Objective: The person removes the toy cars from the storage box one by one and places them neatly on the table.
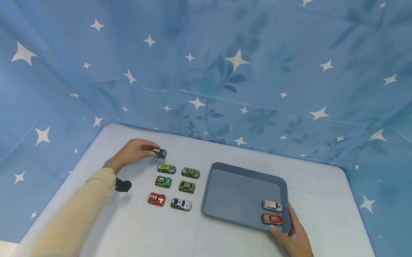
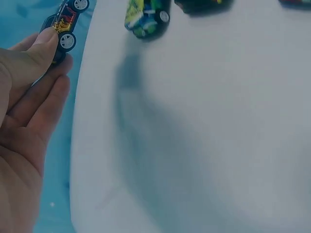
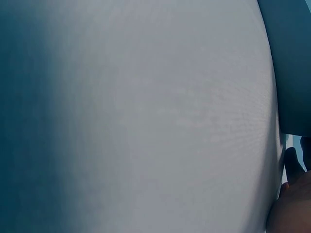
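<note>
My left hand (image 1: 132,153) pinches a dark toy car (image 1: 160,153) with yellow and red markings between thumb and fingers, seen side-on as a dark toy car (image 2: 67,22) in the left wrist view. Just below it on the table sits a yellow-green toy car (image 1: 167,168). My right hand (image 1: 296,241) holds the near right corner of a grey tray (image 1: 249,171), thumb at the front rim and fingers along the right side. Inside the tray, by that corner, lie a white toy car (image 1: 272,206) and a red toy car (image 1: 272,219).
Left of the tray, more toy cars stand in two columns: a camouflage one (image 1: 191,173), a green one (image 1: 163,182), an olive one (image 1: 187,187), a red one (image 1: 156,199) and a silver one (image 1: 181,204). A blue starred curtain (image 1: 213,80) surrounds the white table (image 1: 186,251).
</note>
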Demonstrator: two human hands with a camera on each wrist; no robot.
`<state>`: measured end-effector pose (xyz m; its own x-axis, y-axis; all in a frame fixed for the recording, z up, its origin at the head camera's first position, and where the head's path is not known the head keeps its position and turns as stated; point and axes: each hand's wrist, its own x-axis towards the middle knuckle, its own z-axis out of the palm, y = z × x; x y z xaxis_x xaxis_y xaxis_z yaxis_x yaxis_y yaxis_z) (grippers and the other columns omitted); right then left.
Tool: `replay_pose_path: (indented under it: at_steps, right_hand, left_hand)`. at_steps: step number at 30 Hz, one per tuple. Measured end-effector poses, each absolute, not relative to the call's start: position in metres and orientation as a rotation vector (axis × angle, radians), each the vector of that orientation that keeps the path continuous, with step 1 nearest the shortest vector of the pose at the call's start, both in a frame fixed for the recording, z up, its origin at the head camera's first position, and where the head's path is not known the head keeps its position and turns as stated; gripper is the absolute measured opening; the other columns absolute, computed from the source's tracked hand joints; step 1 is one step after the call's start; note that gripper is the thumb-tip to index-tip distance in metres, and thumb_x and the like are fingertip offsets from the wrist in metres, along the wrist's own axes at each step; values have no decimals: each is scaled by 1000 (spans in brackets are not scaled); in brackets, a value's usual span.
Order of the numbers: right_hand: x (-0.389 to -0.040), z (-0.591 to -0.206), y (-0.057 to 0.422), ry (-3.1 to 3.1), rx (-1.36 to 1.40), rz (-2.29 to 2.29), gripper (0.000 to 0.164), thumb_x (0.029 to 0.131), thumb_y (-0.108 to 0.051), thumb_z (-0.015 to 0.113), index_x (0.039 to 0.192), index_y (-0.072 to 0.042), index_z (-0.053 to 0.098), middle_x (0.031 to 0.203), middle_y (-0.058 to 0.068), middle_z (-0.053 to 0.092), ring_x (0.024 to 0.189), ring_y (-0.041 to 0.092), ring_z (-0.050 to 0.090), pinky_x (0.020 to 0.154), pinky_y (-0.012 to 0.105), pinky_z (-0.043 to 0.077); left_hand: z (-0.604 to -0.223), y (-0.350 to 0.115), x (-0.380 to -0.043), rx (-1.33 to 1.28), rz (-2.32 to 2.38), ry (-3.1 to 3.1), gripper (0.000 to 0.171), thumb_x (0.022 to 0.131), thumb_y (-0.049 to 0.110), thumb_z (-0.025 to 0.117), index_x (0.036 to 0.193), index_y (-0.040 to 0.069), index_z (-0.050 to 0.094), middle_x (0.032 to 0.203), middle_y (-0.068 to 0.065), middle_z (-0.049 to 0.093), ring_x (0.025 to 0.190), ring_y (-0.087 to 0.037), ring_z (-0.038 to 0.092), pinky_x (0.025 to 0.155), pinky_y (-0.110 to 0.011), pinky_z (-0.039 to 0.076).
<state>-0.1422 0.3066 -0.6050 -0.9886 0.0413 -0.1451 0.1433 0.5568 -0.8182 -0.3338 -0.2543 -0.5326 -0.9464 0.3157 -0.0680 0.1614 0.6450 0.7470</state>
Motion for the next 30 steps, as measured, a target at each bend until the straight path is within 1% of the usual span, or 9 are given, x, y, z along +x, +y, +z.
replay_pose_path:
  at_steps: [8, 13, 17, 22, 30]
  right_hand:
    - [-142, -606, 306, 2670, 156, -1430, 107, 98, -40, 78, 175, -21, 7, 175, 25, 14, 157, 57, 11, 118, 80, 14]
    - [-142, -606, 306, 2670, 161, -1424, 107, 98, -41, 78, 175, -23, 6, 176, 24, 14, 157, 57, 11, 118, 81, 14]
    - [-142, -606, 307, 2677, 162, -1417, 108, 98, -40, 78, 175, -24, 5, 176, 24, 14, 157, 57, 12, 117, 81, 15]
    - [-143, -607, 308, 2672, 164, -1424, 107, 98, -40, 78, 175, -23, 5, 176, 25, 14, 157, 57, 11, 118, 80, 14]
    - [-145, -605, 307, 2683, 169, -1410, 107, 98, -41, 78, 175, -22, 6, 175, 25, 14, 158, 56, 11, 118, 80, 14]
  left_hand:
    - [-537, -282, -326, 364, 1131, 2708, 33, 105, 7, 69, 137, -2, 71, 141, -23, 66, 135, -45, 58, 113, -60, 46]
    - [-544, -293, -322, 345, 1111, 2705, 33, 104, 6, 69, 136, -2, 71, 141, -24, 66, 135, -46, 58, 114, -61, 45]
    - [-550, -294, -320, 358, 1088, 2697, 32, 104, 5, 70, 135, -2, 72, 141, -25, 65, 136, -47, 57, 114, -62, 44]
    - [-553, -291, -316, 371, 1048, 2710, 31, 102, 4, 72, 131, -3, 73, 139, -26, 66, 135, -49, 55, 113, -64, 43]
    - [-565, -295, -318, 400, 1058, 2704, 31, 102, 3, 71, 132, -3, 73, 136, -24, 68, 135, -48, 57, 115, -63, 42]
